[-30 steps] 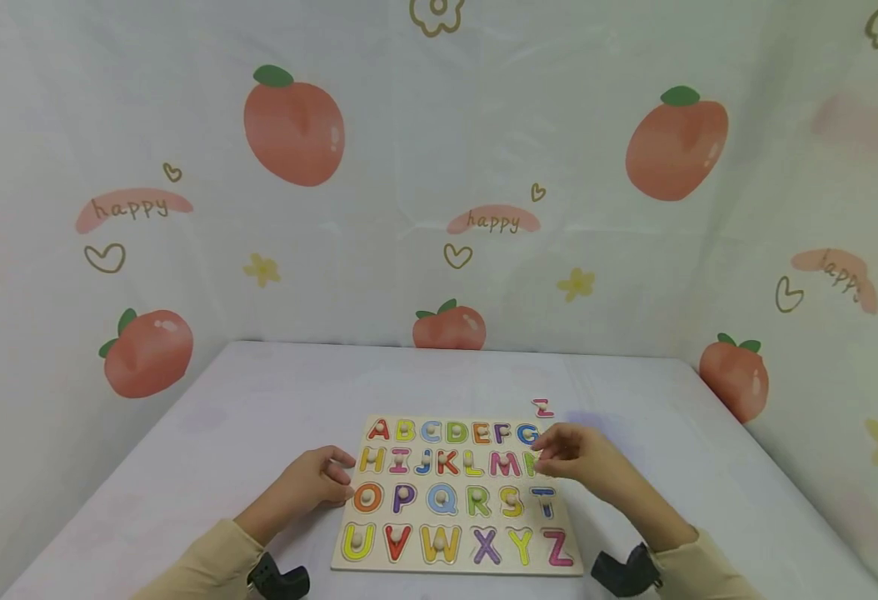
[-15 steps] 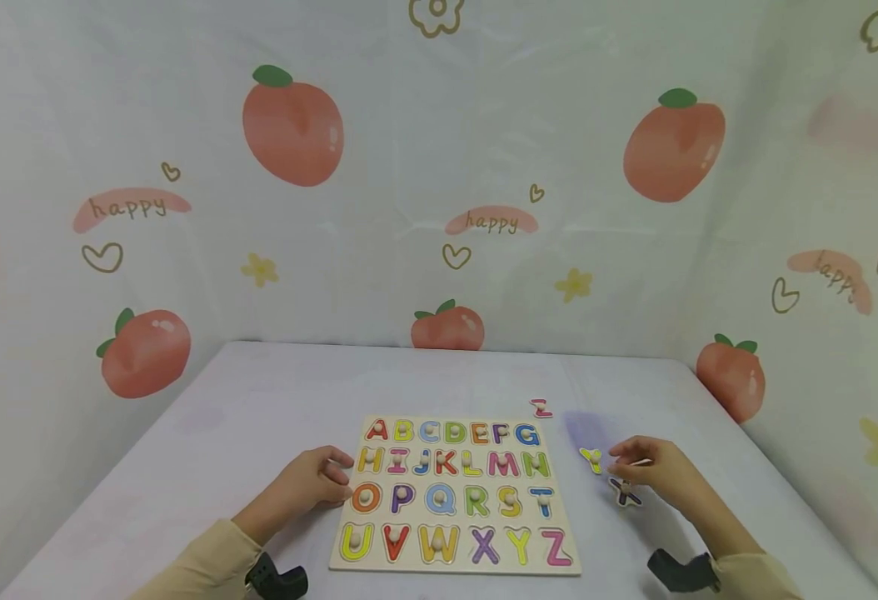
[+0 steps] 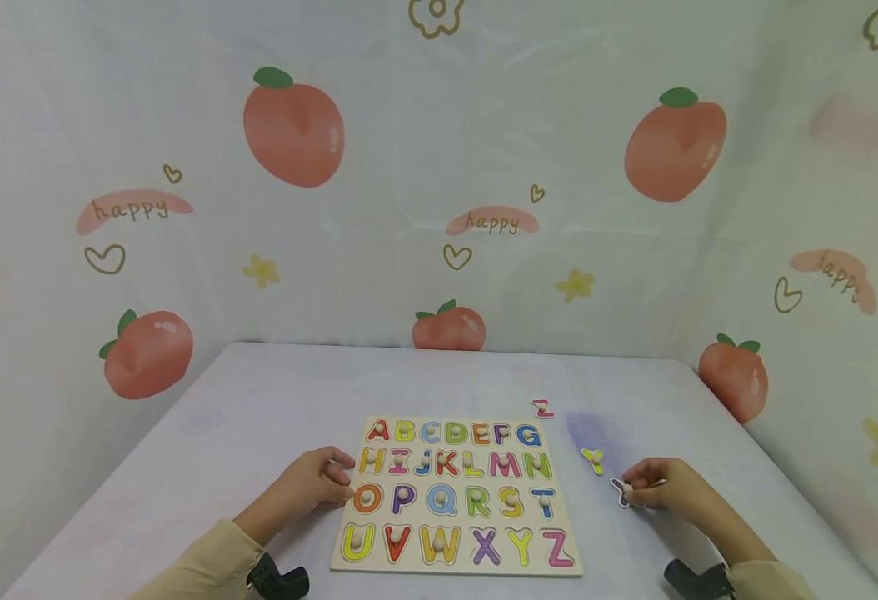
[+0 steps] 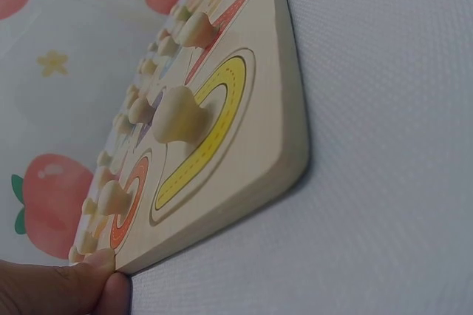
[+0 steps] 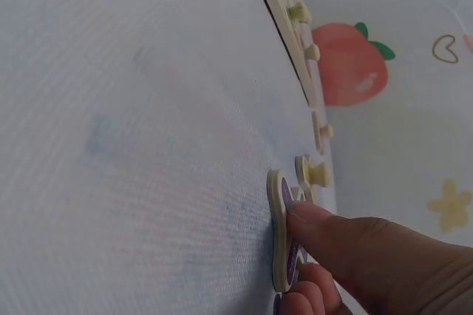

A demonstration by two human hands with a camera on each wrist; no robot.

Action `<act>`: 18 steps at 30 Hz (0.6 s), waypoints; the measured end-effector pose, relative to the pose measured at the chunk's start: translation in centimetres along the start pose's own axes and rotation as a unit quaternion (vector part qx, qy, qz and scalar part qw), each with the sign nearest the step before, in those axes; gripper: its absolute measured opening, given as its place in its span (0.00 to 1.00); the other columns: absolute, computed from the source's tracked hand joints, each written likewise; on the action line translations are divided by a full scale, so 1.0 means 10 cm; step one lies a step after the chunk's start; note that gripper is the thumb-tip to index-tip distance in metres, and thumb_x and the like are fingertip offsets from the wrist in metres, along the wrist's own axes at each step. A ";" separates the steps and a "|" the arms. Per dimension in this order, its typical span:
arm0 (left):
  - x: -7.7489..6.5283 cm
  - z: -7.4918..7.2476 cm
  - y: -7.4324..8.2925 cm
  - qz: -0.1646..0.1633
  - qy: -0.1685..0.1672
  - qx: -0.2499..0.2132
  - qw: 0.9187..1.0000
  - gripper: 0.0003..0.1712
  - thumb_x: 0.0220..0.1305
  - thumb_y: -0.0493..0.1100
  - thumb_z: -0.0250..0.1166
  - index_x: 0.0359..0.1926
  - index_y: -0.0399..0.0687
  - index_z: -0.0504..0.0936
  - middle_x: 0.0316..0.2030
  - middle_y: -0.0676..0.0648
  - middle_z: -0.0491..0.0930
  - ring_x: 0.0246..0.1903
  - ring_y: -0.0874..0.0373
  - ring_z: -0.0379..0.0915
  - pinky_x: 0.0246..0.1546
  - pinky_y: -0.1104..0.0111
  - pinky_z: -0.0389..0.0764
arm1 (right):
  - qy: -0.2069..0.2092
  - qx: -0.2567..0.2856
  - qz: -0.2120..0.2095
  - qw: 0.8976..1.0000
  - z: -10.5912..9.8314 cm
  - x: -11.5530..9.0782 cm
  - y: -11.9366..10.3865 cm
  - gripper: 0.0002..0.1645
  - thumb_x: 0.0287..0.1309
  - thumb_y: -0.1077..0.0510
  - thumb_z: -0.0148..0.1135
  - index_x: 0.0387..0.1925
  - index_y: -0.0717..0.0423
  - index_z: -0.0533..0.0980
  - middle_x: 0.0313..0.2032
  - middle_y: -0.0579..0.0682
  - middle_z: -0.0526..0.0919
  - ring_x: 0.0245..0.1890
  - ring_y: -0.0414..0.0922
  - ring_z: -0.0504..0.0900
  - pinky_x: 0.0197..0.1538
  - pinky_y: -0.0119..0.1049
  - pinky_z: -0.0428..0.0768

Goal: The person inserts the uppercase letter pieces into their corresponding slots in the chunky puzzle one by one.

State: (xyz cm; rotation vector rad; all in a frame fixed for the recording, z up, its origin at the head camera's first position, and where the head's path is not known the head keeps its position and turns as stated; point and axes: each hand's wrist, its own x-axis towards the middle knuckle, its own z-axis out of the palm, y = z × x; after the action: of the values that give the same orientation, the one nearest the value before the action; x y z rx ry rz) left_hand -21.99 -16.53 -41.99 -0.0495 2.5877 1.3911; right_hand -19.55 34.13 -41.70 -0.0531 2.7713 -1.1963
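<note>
A wooden alphabet puzzle board (image 3: 459, 567) lies on the table, with knobbed letters in most of its recesses. The X slot (image 3: 486, 547), Y slot (image 3: 519, 547) and Z slot (image 3: 557, 547) show no knobs. My left hand (image 3: 307, 482) touches the board's left edge near the O (image 3: 367, 498); in the left wrist view the thumb (image 4: 92, 263) is at that edge. Right of the board, my right hand (image 3: 675, 490) pinches a purple letter X piece (image 5: 278, 237), partly hidden by the fingers. Whether the piece is off the table I cannot tell.
A yellow letter Y piece (image 3: 594, 461) lies between the board and my right hand. Behind the board's far right corner is a red letter Z piece (image 3: 541, 408). A white cloth (image 3: 379, 275) with printed peaches stands behind the table.
My right hand has moved from over the board's right side to the purple X piece and now grips it. My left hand stays at the board's left edge.
</note>
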 end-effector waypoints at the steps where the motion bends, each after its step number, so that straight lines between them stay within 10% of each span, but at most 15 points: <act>1: 0.01 0.00 0.00 -0.001 0.000 -0.001 1.000 0.23 0.49 0.30 0.72 0.48 0.35 0.77 0.30 0.45 0.77 0.27 0.57 0.73 0.29 0.68 0.79 | -0.003 0.003 -0.002 1.000 0.00 0.00 0.01 0.16 0.47 0.64 0.72 0.37 0.70 0.79 0.26 0.46 0.76 0.26 0.37 0.72 0.29 0.28 0.74; 18: 0.02 0.00 -0.03 -0.006 0.001 0.001 1.000 0.23 0.49 0.32 0.72 0.48 0.35 0.77 0.30 0.45 0.77 0.27 0.57 0.73 0.29 0.68 0.79 | 0.017 -0.020 0.036 0.999 0.04 0.03 -0.20 0.12 0.51 0.58 0.71 0.34 0.63 0.82 0.25 0.45 0.81 0.26 0.40 0.74 0.30 0.33 0.74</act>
State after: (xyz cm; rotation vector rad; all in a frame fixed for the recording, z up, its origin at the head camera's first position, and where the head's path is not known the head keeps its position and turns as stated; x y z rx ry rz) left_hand -22.19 -16.62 -42.28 -0.0660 2.5853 1.3861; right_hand -19.81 32.39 -40.55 0.0638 2.8007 -1.1365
